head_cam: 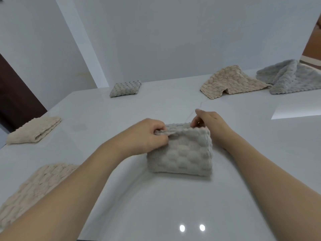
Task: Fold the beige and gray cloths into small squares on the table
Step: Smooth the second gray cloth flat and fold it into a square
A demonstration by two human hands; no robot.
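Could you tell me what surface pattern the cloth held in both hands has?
A raised bubble texture, on the grayish-beige folded cloth; head view.

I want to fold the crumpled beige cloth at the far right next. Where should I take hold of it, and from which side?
Judging by its pose, grip the beige cloth at its near corner, which lies flat and free on the table. Come from the near side: its far right part touches the gray cloth.

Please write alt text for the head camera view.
Both hands, left hand and right hand, pinch the far edge of a folded gray cloth on a white table. Other cloths lie around it.
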